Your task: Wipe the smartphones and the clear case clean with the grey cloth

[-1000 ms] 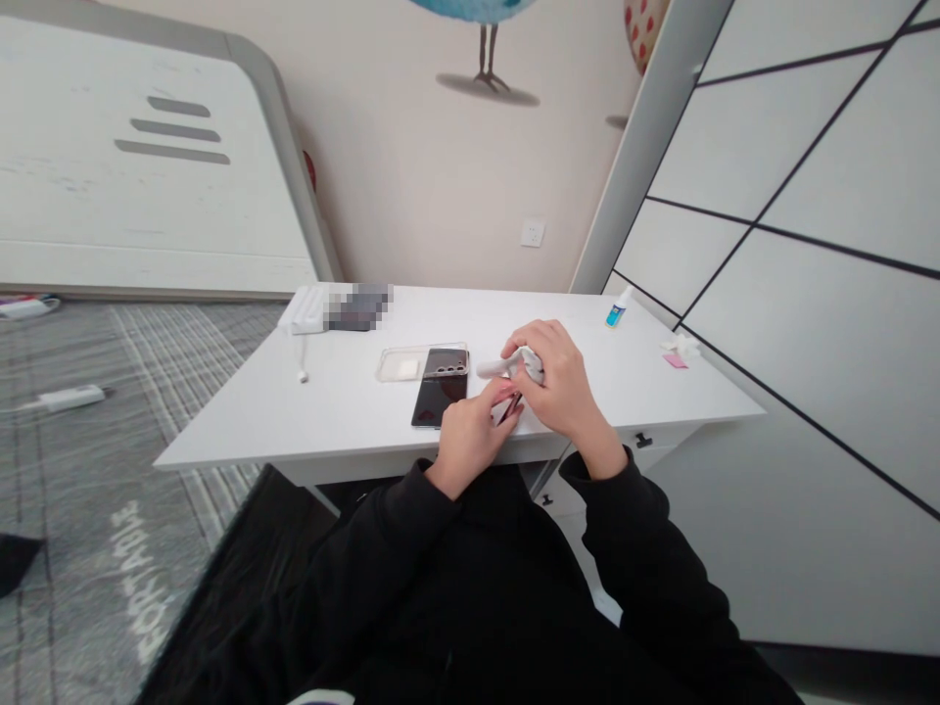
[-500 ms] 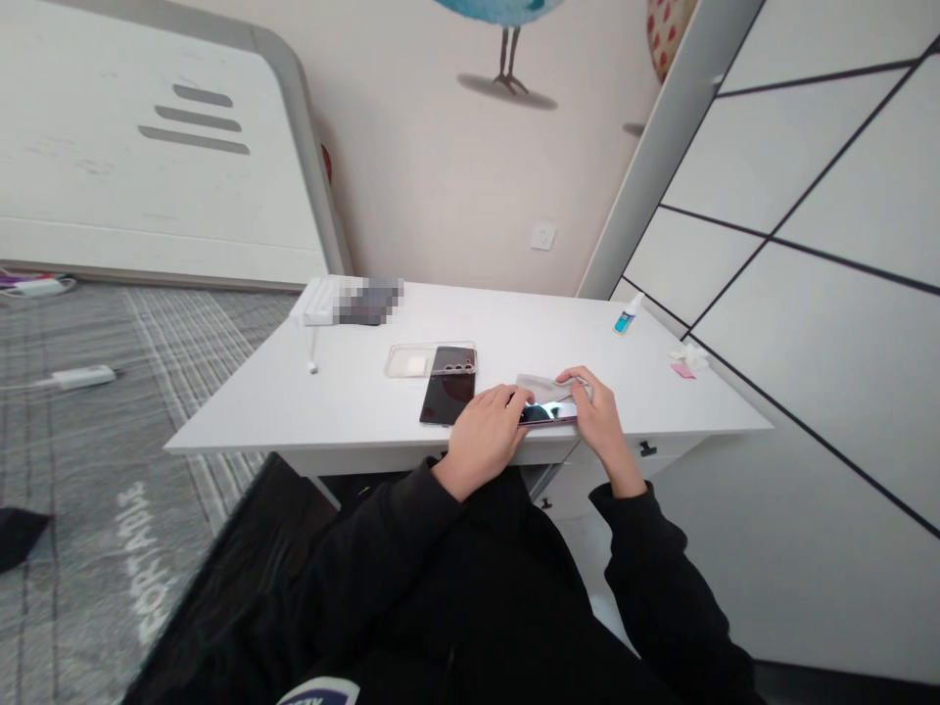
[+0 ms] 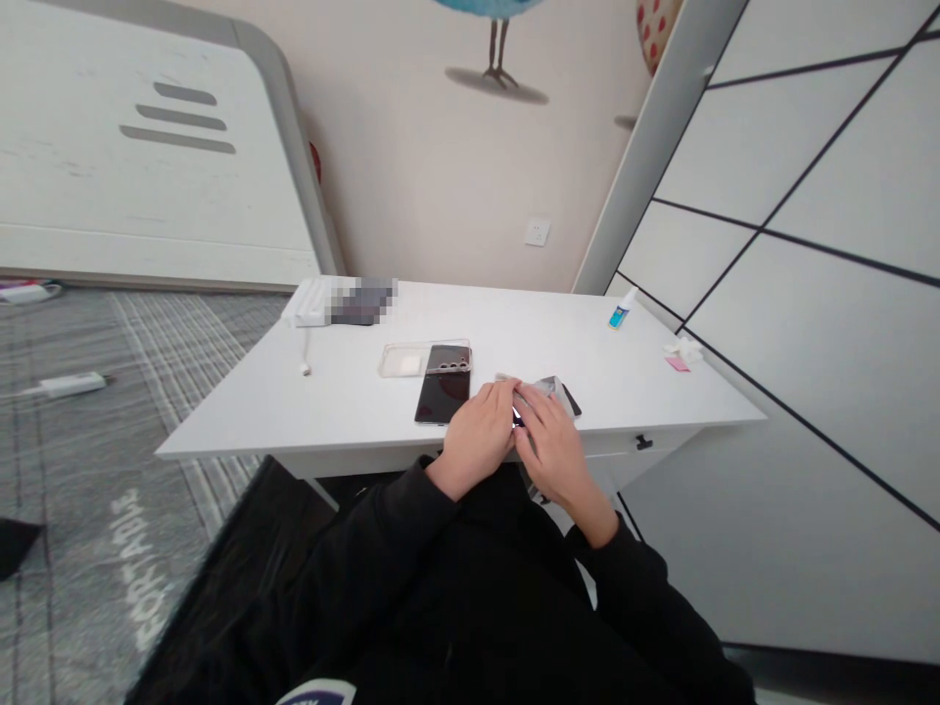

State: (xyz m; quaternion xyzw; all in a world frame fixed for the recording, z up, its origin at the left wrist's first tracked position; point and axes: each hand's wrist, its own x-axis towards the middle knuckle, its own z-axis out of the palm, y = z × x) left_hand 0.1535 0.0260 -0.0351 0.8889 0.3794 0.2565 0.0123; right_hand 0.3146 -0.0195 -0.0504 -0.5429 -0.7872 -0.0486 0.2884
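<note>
A phone with a dark, shiny surface is held at the desk's front edge, mostly covered by my hands. Over it lies a greyish, see-through sheet or cover; its exact kind is unclear. My left hand is closed around the phone's left end. Across its middle, my right hand has its fingers bent over the phone and touching the left fingertips. Just left of my hands, a second dark phone lies flat, its camera end under a clear phone case.
The white desk bears a white box and a blurred dark item at back left, with a white cable in front. A small glue-like bottle and crumpled tissue with a pink scrap lie right.
My right hand has moved left over the phone, up against my left hand. The phone's right corner now shows beyond it. The view has shifted slightly.
</note>
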